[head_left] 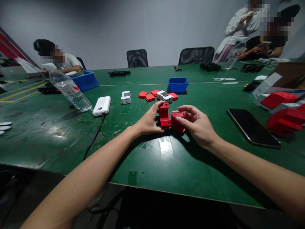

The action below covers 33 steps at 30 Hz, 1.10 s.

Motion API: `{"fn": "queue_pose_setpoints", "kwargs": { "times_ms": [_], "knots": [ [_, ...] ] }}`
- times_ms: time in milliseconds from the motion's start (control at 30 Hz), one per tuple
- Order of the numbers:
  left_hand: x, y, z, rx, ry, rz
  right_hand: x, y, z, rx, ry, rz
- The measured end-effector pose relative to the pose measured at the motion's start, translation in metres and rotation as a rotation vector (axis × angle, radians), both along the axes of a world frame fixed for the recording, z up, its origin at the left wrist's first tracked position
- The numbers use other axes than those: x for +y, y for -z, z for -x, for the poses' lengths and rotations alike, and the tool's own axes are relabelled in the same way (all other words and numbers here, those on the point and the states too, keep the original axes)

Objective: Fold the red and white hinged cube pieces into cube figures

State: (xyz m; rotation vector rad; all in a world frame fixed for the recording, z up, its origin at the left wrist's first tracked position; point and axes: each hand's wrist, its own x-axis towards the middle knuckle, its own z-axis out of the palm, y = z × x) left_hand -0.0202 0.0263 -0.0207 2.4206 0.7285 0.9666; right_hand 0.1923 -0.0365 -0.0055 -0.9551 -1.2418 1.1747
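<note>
My left hand (pixel 150 119) is closed around a red bracket-shaped block (pixel 164 116) with a notch and small holes, thumb and fingers at its sides. Close beside it, my right hand (pixel 196 124) grips a second red block (pixel 178 121) between thumb and fingers. The two blocks are side by side just above the table; whether they touch I cannot tell. Beyond my hands lie several flat red pieces (pixel 150 97) and white notched blocks (pixel 168 99). Another white block (pixel 126 98) stands further left.
On the green table (pixel 152 168) are a white power bank (pixel 102 106) with a black cable, a tilted water bottle (pixel 71 92), blue bins (pixel 178 85), a phone (pixel 254 128) and more red blocks (pixel 287 121) at right. Other people (pixel 245 28) are across the table.
</note>
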Motion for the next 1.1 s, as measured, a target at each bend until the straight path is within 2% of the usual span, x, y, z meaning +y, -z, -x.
{"fn": "queue_pose_setpoints", "kwargs": {
  "times_ms": [233, 567, 733, 867, 1100],
  "knots": [
    [-0.0007, -0.0015, -0.0006, 0.004, 0.0, 0.001, 0.002, 0.0011, -0.0028, -0.156, 0.076, -0.069],
    [-0.0005, -0.0014, 0.0003, 0.007, 0.001, 0.016, 0.0002, 0.0016, -0.0027, -0.42, 0.076, -0.044],
    [0.0001, -0.0002, -0.0006, 0.003, -0.001, 0.009, -0.0025, 0.0035, -0.0022, -0.431, 0.158, -0.205],
    [-0.0001, -0.0002, -0.0005, 0.01, -0.007, 0.012, -0.0052, 0.0043, -0.0012, -0.386, 0.156, -0.369],
    [-0.0007, -0.0011, -0.0004, 0.012, -0.002, 0.005, -0.0067, 0.0039, 0.0008, -0.342, 0.133, -0.369]
  ]
}}
